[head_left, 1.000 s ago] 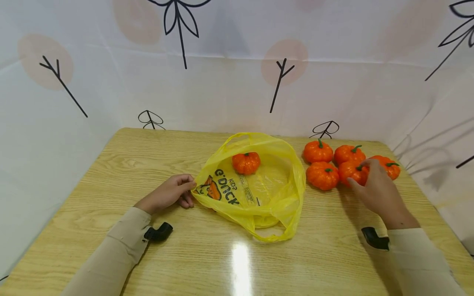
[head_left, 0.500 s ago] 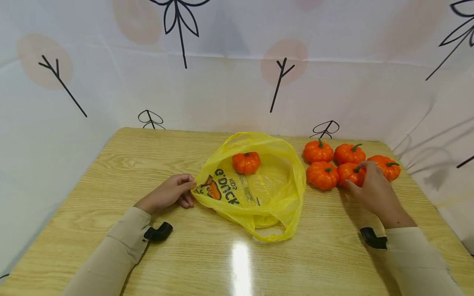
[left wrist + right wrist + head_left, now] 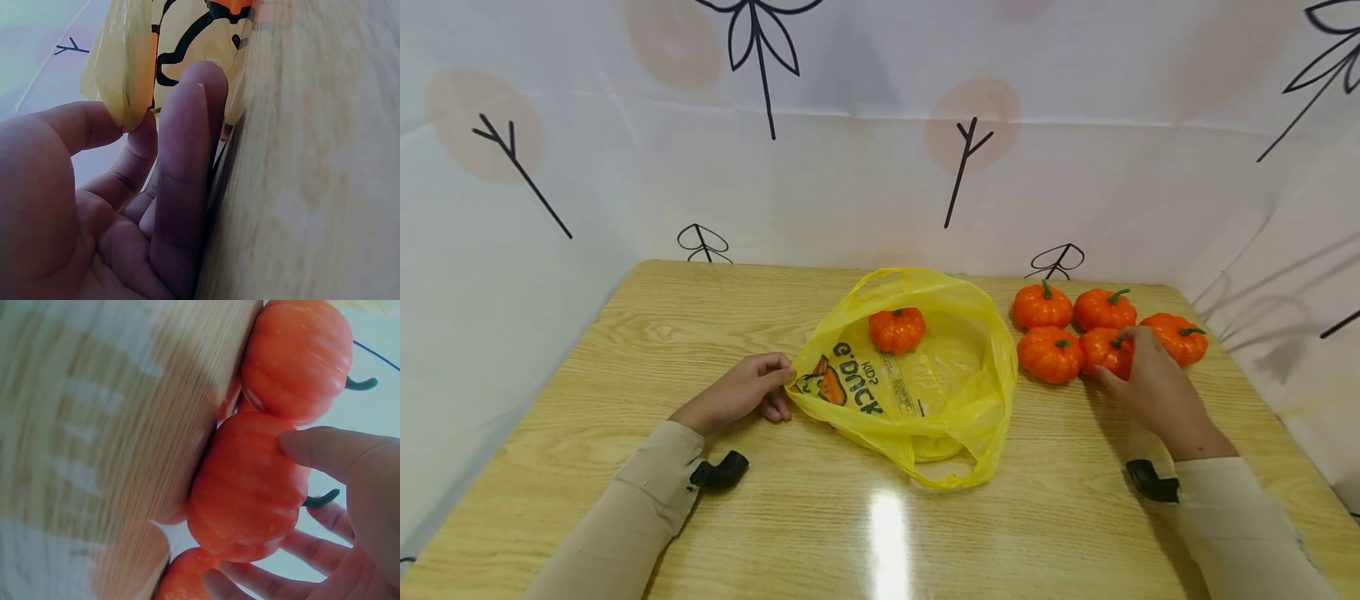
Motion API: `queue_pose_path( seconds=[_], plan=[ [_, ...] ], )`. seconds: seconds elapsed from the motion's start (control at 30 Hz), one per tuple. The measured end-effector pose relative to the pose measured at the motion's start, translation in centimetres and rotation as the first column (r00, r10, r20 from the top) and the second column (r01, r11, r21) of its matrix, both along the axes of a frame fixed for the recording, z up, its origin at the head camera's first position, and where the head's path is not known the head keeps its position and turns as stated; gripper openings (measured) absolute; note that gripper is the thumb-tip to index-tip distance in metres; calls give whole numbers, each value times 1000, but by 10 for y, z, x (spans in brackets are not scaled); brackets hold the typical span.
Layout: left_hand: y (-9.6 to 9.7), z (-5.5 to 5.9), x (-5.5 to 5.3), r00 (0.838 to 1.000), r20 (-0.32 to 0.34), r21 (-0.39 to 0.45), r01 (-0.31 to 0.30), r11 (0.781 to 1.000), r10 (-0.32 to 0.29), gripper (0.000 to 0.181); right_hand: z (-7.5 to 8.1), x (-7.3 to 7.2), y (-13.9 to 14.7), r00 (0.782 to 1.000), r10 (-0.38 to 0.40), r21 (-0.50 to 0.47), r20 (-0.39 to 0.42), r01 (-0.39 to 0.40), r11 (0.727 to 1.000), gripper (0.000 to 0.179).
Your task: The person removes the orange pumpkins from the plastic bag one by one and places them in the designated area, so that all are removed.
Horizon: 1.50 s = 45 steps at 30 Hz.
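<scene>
My left hand [image 3: 741, 390] pinches the left rim of a yellow plastic bag [image 3: 962, 421] between thumb and finger; the pinched film [image 3: 122, 94] is close up in the left wrist view. Inside the bag lies one orange pumpkin [image 3: 897, 331] with a green stem. At the right, my right hand [image 3: 1161, 396] holds a small pumpkin [image 3: 247, 487] in the front row, thumb on one side and fingers around the other. That pumpkin sits low among its neighbours, close over the wood. Part of it is hidden behind the hand in the head view.
Around the held pumpkin stand several more: one in front left [image 3: 1051, 356], two behind, and one at the right [image 3: 1176, 339]. The wooden table [image 3: 790, 517] ends at a patterned white cloth [image 3: 850, 183]. A bag handle loop [image 3: 951, 479] lies toward the front.
My right hand has shifted slightly left and settled around the front-row pumpkin, which sits a touch further left. My left hand and the bag stay in place.
</scene>
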<state>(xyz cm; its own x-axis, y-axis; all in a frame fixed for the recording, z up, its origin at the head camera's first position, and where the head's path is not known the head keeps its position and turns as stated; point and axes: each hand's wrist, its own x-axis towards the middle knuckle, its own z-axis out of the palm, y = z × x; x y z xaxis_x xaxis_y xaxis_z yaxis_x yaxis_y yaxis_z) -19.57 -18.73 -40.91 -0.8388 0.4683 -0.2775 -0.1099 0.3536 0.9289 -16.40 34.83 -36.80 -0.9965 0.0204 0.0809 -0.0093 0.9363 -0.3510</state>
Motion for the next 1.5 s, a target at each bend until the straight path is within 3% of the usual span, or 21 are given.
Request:
queue_pose_path(
  seconds=[0.53, 0.93, 1.1, 1.2, 1.37, 1.5],
  plan=[
    [-1, -1, 2, 1000, 8, -5, -16, 1000, 16, 30, 2, -2, -1, 999, 0, 34, 45, -2, 999, 73],
    [-3, -4, 3, 1000, 9, -2, -23, 1000, 23, 28, 1, 0, -4, 999, 36, 21, 2, -36, 999, 65],
    [-4, -4, 4, 1000, 15, 3, -25, 1000, 25, 29, 4, 0, -9, 996, 18, 10, -84, -17, 1000, 60],
    [-5, -5, 5, 1000, 16, 0, -23, 1000, 23, 30, 5, 0, -17, 980, 3, -36, -199, -10, 999, 50],
    [-6, -5, 2, 1000, -1, -15, -13, 1000, 13, 32, 8, 2, -34, 924, -3, -125, -382, -48, 991, 34],
    [-4, -4, 0, 1000, -14, -11, -2, 1000, 1, 33, 12, 3, -47, 890, 7, -160, -457, -90, 983, 29]
  ],
)
